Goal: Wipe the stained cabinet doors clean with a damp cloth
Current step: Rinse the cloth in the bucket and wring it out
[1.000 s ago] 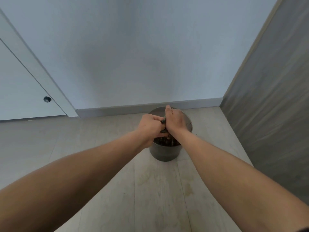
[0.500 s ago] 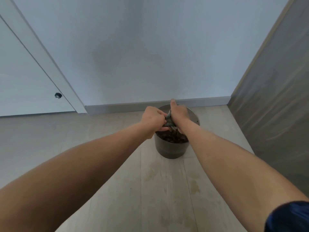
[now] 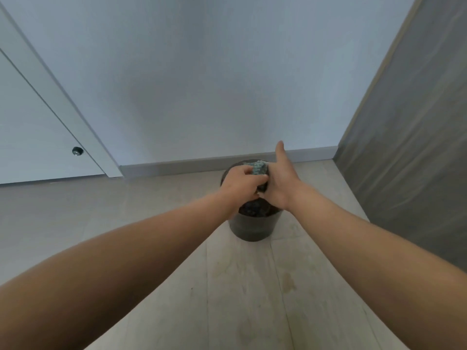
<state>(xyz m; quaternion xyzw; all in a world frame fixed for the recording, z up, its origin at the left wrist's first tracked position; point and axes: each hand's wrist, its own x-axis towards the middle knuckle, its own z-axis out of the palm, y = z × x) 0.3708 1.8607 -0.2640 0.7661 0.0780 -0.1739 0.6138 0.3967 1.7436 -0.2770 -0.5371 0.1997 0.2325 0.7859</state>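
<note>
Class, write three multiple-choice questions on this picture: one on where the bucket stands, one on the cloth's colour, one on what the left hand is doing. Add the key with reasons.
1. Where does the bucket stand? A on a shelf; B on the floor; C on a chair.
2. The cloth is: A red; B white; C blue-green.
3. The left hand is: A gripping the cloth; B hanging idle; C flat on the door.
Key: B, its base sits on the floorboards; C, the bunched fabric shows blue-green; A, its fingers curl round the cloth.

No readable text, label, brand or number anywhere.
</note>
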